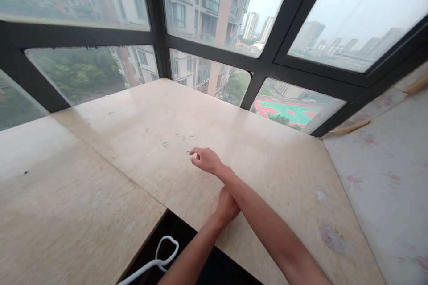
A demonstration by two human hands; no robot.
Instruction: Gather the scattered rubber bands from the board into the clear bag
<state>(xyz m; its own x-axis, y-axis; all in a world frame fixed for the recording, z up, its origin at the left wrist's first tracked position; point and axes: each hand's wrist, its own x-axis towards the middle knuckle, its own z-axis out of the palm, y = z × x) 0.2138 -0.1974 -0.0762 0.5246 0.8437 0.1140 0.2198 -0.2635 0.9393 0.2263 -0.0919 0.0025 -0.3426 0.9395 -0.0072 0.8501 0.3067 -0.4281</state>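
Note:
My right hand (206,160) reaches over the pale stone-look counter (254,160), its thumb and index finger bent with a small gap between the tips. A thin metal ring (187,153) lies at the index fingertip; whether they touch is hard to tell. Several similar rings lie flat just beyond, among them a left one (165,144), a far one (177,135), a middle one (183,138) and a right one (191,135). My left hand (227,205) rests on the counter beneath my right forearm, which crosses over it and hides its fingers.
Dark window frames (160,22) border the counter's far side. A white cable (167,249) loops in a dark opening at the front. Clear plastic bags (336,236) lie on the right by the patterned wall (391,178). A small dark bit (25,173) sits far left.

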